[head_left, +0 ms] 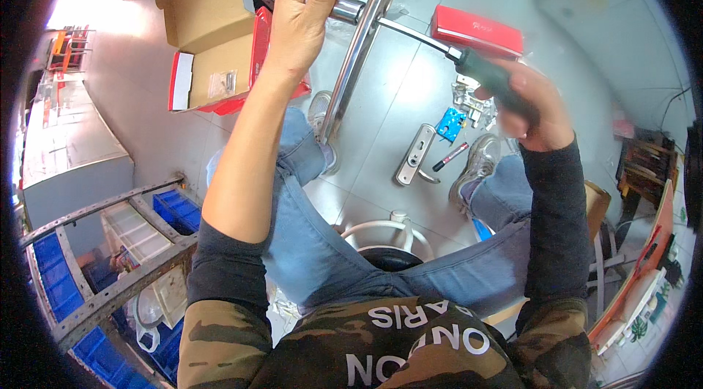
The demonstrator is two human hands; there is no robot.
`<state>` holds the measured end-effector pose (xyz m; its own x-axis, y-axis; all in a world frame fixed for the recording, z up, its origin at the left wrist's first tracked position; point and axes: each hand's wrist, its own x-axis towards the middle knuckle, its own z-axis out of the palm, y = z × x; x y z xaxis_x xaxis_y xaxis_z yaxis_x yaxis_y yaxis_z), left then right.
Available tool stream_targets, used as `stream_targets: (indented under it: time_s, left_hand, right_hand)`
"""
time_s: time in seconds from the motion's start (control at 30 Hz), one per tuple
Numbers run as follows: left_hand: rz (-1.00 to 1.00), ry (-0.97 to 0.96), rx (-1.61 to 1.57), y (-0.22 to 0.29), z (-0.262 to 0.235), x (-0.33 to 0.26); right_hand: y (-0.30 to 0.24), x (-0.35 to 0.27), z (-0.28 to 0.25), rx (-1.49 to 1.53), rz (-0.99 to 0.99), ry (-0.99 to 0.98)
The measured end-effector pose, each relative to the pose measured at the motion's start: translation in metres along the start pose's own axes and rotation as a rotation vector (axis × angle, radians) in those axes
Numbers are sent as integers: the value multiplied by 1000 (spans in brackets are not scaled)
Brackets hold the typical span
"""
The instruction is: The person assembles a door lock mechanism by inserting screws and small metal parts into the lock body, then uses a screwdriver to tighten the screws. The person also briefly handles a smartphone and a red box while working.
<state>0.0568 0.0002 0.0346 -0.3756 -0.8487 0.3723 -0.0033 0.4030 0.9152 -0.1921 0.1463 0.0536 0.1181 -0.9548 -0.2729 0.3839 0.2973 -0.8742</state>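
My left hand (299, 27) is closed around a short shiny metal cylinder (347, 10) that meets a long chrome tube (351, 70). The tube slants down between my feet. In my right hand (545, 107), slightly blurred, is a screwdriver (498, 81) with a dark green handle and a long steel shaft. Its shaft points left, and its tip reaches the chrome tube across from the cylinder; whether it sits in a hole there I cannot tell. On the floor below lie a silver door handle plate (416, 155) with a lever, a blue packet (451, 124) and a marker pen (450, 157).
An open red cardboard box (212, 70) holds a small bag of parts at the left. A closed red box (477, 30) lies beyond the screwdriver, near loose metal parts (472, 100). At the lower left stands a metal rack (124, 286) with blue bins.
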Motion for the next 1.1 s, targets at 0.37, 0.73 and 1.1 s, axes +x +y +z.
stream_targets:
  time_s: [0.37, 0.73, 1.1]
  left_hand:
    - [-334, 4, 60, 5, 20, -21]
    - [-333, -444, -97, 10, 29, -25]
    - [-140, -470, 258, 12, 33, -30]
  right_hand:
    - [-12, -17, 5, -898, -512, 122]
    - [-26, -14, -42, -1108, -590, 261]
    - [-11, 1, -52, -508, -94, 396]
